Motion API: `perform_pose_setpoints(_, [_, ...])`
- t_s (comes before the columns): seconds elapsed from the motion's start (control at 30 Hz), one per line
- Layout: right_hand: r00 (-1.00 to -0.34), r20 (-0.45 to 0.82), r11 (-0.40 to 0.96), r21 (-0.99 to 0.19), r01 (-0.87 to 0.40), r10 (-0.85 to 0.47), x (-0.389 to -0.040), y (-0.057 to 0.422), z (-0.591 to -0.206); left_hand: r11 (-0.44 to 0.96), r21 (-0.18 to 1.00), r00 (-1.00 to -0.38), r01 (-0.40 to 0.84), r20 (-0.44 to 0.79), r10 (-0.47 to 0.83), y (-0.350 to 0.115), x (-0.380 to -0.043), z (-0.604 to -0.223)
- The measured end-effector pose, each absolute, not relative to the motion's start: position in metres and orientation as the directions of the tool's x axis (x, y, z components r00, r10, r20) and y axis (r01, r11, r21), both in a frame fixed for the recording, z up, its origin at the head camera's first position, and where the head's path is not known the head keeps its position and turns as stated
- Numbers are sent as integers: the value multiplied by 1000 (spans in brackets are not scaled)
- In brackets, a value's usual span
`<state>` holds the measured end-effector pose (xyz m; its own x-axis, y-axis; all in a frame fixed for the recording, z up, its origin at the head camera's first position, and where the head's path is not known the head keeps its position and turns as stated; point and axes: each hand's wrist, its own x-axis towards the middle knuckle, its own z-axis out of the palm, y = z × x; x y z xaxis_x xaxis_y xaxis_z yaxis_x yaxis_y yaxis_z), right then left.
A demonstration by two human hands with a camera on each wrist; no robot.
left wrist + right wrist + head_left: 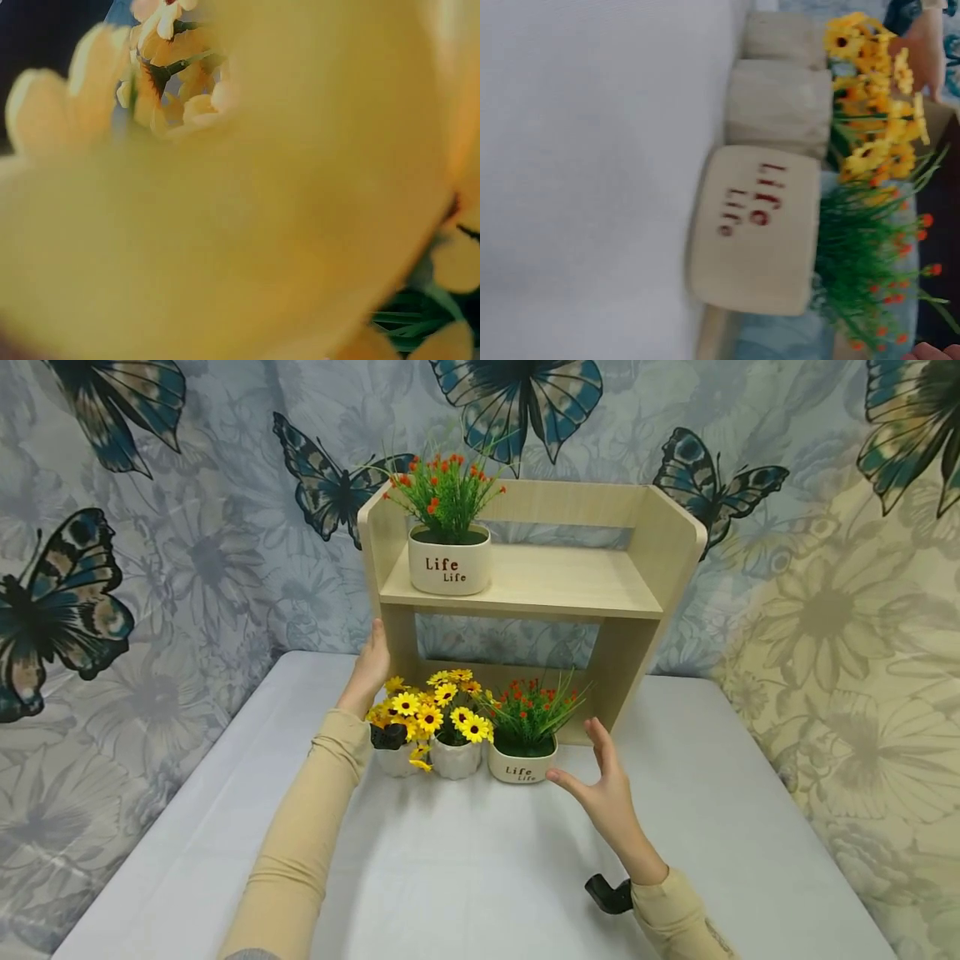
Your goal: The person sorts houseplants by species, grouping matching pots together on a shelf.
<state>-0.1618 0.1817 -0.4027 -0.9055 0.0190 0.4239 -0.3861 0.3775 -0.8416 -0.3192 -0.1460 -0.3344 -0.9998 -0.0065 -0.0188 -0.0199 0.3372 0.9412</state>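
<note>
A light wooden two-tier shelf (517,581) stands on the white table. My left hand (367,668) lies against the outer left side of the shelf, fingers pointing up. Yellow petals (225,247) fill most of the left wrist view, blurred and close. My right hand (609,797) is spread, thumb and fingers apart, just right of a white "Life" pot (522,767) with red flowers; whether the thumb touches it I cannot tell. In the right wrist view that pot (754,232) appears turned sideways, beside pale pots (778,105) of yellow flowers.
Another "Life" pot (450,564) with red flowers stands on the upper tier, at the left. Two pots of yellow daisies (457,758) stand in front of the lower tier. Butterfly-patterned cloth (202,560) hangs behind and beside the table (465,868).
</note>
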Motion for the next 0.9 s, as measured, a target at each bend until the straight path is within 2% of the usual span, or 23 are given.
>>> perform_pose_setpoints(0.2, [-958,286,395,-882,-257,16,-184,195,-436,334,942,-999,-38,-30,-27,-144,-319,-333])
perform_pose_setpoints(0.4, [-985,174,407,-900,-156,8,-192,197,-450,331,943,-999,-40,-29,-38,-143,-318,-334])
perform_pose_setpoints(0.9, [-998,52,308,-950,-59,-31,-208,191,-456,323,946,-1000,-21,-18,-10,-146,-317,-335])
